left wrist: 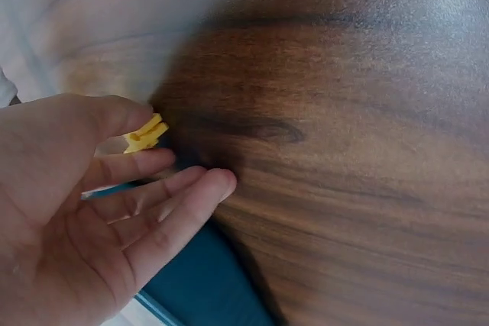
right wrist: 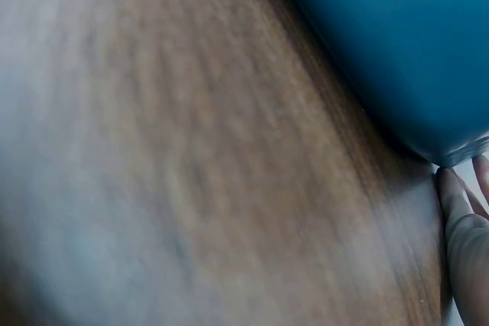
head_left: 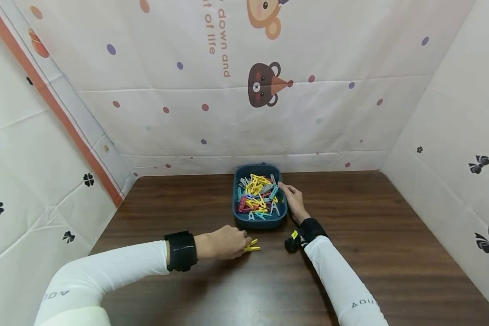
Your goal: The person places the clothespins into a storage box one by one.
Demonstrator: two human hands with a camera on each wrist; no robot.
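Pinching small yellow plastic clothespins (head_left: 252,246) in left hand (head_left: 224,242), right hand (head_left: 293,199) relaxed over blue tray (head_left: 261,222) rim

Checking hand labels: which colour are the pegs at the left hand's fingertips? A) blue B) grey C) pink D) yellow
D: the left hand rests on the table with yellow pegs at its fingertips; the left wrist view shows a yellow peg between thumb and fingers. The other colours lie in the tray.
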